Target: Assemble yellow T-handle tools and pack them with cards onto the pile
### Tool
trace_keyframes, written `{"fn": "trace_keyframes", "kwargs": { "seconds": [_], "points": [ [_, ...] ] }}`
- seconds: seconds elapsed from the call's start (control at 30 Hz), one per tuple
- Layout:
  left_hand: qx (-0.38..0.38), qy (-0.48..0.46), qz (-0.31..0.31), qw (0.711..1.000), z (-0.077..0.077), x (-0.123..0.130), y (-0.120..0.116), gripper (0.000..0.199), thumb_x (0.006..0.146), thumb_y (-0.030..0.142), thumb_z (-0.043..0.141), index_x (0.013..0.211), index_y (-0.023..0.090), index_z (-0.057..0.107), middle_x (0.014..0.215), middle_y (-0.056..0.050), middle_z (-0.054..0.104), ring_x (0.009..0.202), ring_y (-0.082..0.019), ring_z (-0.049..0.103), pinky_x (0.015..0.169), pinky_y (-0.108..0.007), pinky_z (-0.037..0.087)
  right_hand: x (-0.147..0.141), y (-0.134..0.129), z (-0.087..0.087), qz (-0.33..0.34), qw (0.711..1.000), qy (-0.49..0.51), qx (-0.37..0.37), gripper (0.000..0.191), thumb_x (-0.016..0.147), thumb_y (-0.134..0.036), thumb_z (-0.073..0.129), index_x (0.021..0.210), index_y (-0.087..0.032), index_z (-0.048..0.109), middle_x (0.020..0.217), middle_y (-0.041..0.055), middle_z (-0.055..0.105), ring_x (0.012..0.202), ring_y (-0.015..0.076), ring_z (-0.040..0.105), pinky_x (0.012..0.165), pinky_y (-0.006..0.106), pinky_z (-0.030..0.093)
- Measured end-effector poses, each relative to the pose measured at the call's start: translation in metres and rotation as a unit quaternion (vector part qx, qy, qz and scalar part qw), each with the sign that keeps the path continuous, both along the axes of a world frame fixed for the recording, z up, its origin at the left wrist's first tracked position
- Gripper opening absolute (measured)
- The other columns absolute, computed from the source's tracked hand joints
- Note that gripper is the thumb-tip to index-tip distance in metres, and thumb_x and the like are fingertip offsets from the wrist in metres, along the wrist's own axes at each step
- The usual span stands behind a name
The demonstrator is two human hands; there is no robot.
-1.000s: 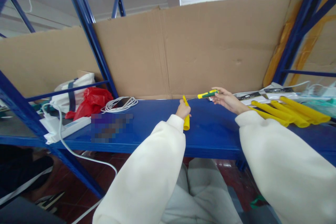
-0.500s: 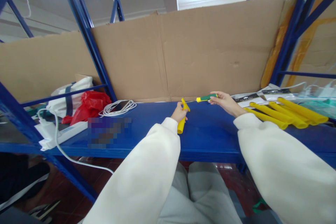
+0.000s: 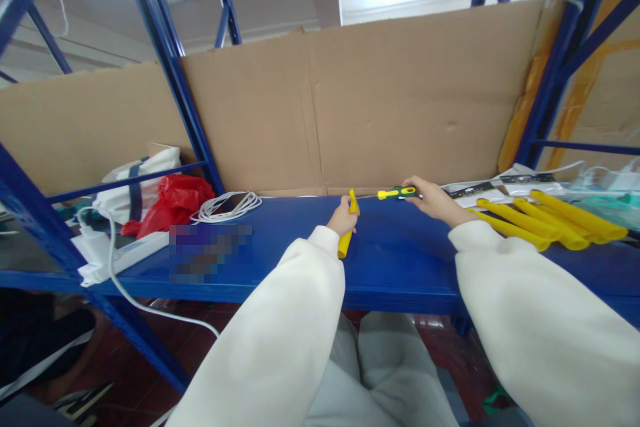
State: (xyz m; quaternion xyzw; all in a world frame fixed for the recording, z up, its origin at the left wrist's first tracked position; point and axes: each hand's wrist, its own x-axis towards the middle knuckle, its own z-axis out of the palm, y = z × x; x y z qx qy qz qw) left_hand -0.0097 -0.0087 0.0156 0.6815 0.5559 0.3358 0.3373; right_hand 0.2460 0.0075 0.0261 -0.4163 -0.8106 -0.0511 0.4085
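My left hand [image 3: 343,216] is closed around a yellow piece with a tubular handle [image 3: 344,245] and a crosswise head at its top. Its exact kind I cannot make out. In my right hand [image 3: 420,195], the fingers grip the handle of a green and yellow screwdriver [image 3: 395,193]. The screwdriver lies nearly level, its thin metal shaft pointing left to the head of the yellow piece. The tip is at or against that head; contact is too small to tell. Both hands are above the blue shelf [image 3: 400,267].
Several yellow tubes [image 3: 520,220] lie at the right beside black-and-white packages [image 3: 473,193]. Coiled white cable [image 3: 227,207], a red plastic bag [image 3: 177,203] and a white power strip [image 3: 125,257] are at the left. A cardboard panel [image 3: 375,107] stands behind the shelf.
The screwdriver handle has turned in my right fingers and shifted slightly right. The yellow piece's head has rotated a little in my left hand. The camera view has tilted slightly.
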Motion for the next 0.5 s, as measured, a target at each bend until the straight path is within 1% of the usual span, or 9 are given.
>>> {"fn": "trace_keyframes", "kwargs": {
  "seconds": [0.13,0.2,0.27,0.33,0.4,0.43,0.5],
  "points": [
    [0.003,0.014,-0.001,1.000,0.000,-0.001,0.000,0.038,0.094,0.013,0.042,0.130,0.021,0.032,0.106,-0.007,0.065,0.044,-0.004,0.051,0.041,-0.016,0.044,-0.001,-0.001,0.000,-0.001,1.000,-0.011,0.023,0.024,0.078,-0.020,0.058,0.103,-0.022,0.062,0.103,0.0104,0.071,0.096,0.0270,0.067,0.088,0.043,0.053],
    [0.003,0.021,-0.001,1.000,0.000,-0.001,-0.001,0.038,0.094,0.013,0.042,0.130,0.021,0.032,0.107,-0.007,0.065,0.045,-0.004,0.052,0.042,-0.016,0.044,-0.002,0.000,-0.001,-0.001,0.999,0.003,0.035,0.024,0.080,-0.022,0.058,0.104,-0.021,0.063,0.104,0.0112,0.071,0.098,0.0274,0.067,0.089,0.044,0.053],
    [0.004,0.025,0.000,1.000,0.001,-0.001,-0.002,0.038,0.094,0.013,0.043,0.130,0.022,0.033,0.107,-0.007,0.065,0.046,-0.004,0.052,0.042,-0.015,0.044,-0.004,0.001,-0.001,-0.004,0.999,0.034,0.040,0.023,0.081,-0.025,0.060,0.103,-0.020,0.065,0.103,0.0114,0.071,0.093,0.0267,0.068,0.087,0.044,0.053],
    [0.004,0.026,0.002,1.000,0.002,-0.001,-0.003,0.038,0.094,0.013,0.044,0.130,0.022,0.033,0.105,-0.007,0.066,0.045,-0.005,0.052,0.042,-0.015,0.044,-0.007,-0.001,-0.001,-0.003,0.997,0.083,0.006,0.022,0.083,-0.030,0.062,0.101,-0.019,0.067,0.089,0.0091,0.072,0.077,0.0236,0.069,0.079,0.041,0.055],
    [0.005,0.025,0.004,1.000,0.002,0.000,-0.004,0.039,0.094,0.013,0.044,0.130,0.021,0.033,0.105,-0.008,0.066,0.045,-0.005,0.052,0.042,-0.015,0.044,-0.013,-0.005,-0.001,0.002,0.987,0.147,-0.059,0.024,0.085,-0.039,0.062,0.096,-0.018,0.067,0.066,0.0036,0.066,0.055,0.0185,0.063,0.061,0.034,0.054],
    [0.006,0.025,0.004,1.000,0.003,0.000,-0.004,0.039,0.094,0.013,0.044,0.130,0.021,0.033,0.105,-0.008,0.066,0.045,-0.005,0.052,0.042,-0.016,0.044,-0.016,-0.008,0.000,0.005,0.979,0.184,-0.090,0.028,0.085,-0.045,0.062,0.092,-0.018,0.067,0.057,0.0005,0.061,0.046,0.0157,0.057,0.052,0.030,0.051],
    [0.008,0.028,0.003,1.000,0.003,0.000,-0.005,0.040,0.094,0.014,0.043,0.131,0.021,0.033,0.104,-0.009,0.066,0.046,-0.006,0.052,0.042,-0.017,0.045,-0.023,-0.014,0.001,0.014,0.956,0.260,-0.134,0.038,0.083,-0.056,0.064,0.084,-0.018,0.065,0.045,-0.0039,0.052,0.034,0.0112,0.046,0.037,0.024,0.038]
  ]
}}
